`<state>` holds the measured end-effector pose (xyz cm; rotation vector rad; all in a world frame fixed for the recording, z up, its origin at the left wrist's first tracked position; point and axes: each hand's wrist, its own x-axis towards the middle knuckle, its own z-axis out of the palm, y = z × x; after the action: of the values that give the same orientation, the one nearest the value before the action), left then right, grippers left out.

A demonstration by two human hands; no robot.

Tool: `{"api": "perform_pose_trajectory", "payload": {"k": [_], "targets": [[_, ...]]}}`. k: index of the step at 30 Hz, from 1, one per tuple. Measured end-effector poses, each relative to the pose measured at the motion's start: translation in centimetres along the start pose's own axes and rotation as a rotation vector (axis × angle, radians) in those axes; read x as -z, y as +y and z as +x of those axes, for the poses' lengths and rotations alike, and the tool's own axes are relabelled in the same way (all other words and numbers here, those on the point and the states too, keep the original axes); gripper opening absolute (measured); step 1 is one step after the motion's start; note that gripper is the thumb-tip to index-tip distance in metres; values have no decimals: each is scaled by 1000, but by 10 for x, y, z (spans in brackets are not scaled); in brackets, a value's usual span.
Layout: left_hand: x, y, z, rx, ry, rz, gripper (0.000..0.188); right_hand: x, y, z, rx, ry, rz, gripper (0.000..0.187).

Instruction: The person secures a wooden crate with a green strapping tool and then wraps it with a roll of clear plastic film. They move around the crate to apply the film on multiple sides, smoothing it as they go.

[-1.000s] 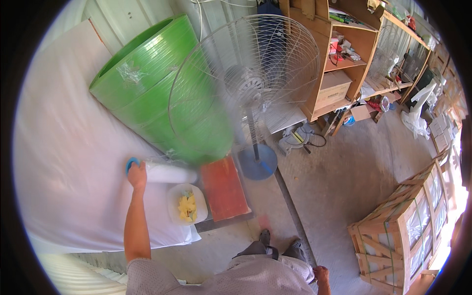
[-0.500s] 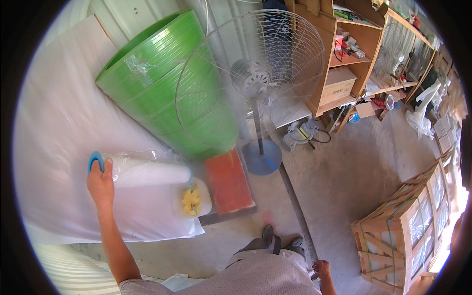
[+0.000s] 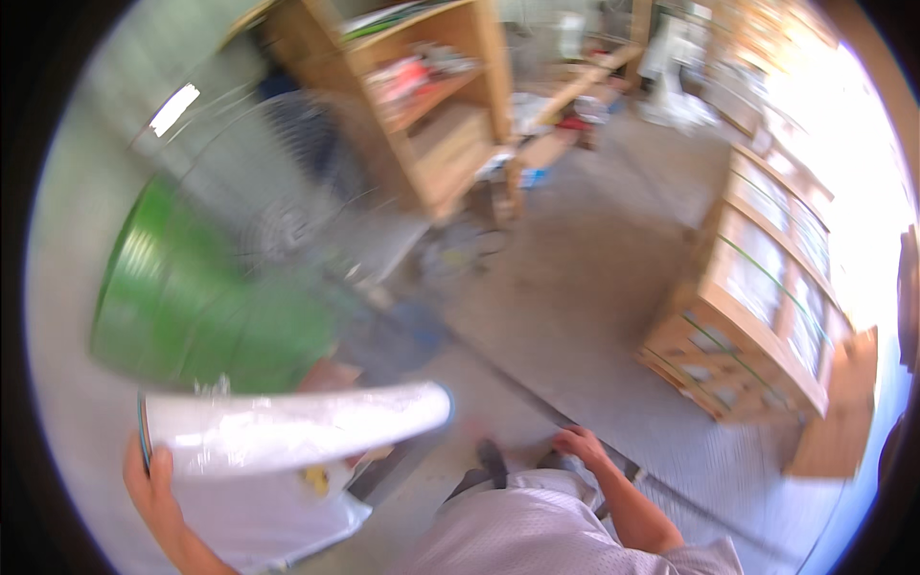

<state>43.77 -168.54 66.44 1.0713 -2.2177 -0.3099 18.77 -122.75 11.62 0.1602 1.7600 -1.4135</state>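
Observation:
My left hand [image 3: 149,484] grips a roll of clear stretch film [image 3: 297,431] by its left end, with the thumb on the film side and the fingers round the blue-edged core. The roll is held out level, its far end pointing right past my body. My right hand [image 3: 578,443] hangs in front of my right thigh, fingers loosely bent and apart, with nothing visible in it. Under the roll lies a white plastic-covered surface [image 3: 259,513]. A white tub with yellow pieces [image 3: 316,477] on it is mostly hidden behind the roll.
At left stands a large green roll of strapping [image 3: 182,297], blurred, beside a wire-caged pedestal fan [image 3: 283,225]. Wooden shelves [image 3: 436,105] hold boxes and small items. A wooden crate [image 3: 719,359] bound with green straps stands at right, a brown board [image 3: 839,412] beside it.
The film roll has come up off the white surface in my left hand and moved nearer my body. My right hand has risen toward my thigh. The view has swung right.

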Motion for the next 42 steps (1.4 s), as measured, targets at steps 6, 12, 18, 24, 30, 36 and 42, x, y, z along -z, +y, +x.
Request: {"api": "perform_pose_trajectory", "payload": {"k": [6,12,18,24,30,36,42], "targets": [[-140,109,-12,-99,-440,-272,57,39,-58,-2,33,-120,636,59],[-269,235,-30,-214,-753,-829,55,161,-39,-31,110,-409,1556,68],[-401,337,-37,-271,-1134,-927,40,240,-16,-79,465,25,1594,66],[-590,426,-60,-211,-1294,-744,39,282,5,-84,398,504,1565,61],[-743,481,-60,-171,-1632,-653,44,280,-12,-77,360,760,1592,61],[-818,569,-114,-200,-1819,-806,38,272,-23,-88,413,1000,1652,61],[-820,642,-169,-329,-1861,-858,32,296,-13,-91,465,1173,1639,62]]}}
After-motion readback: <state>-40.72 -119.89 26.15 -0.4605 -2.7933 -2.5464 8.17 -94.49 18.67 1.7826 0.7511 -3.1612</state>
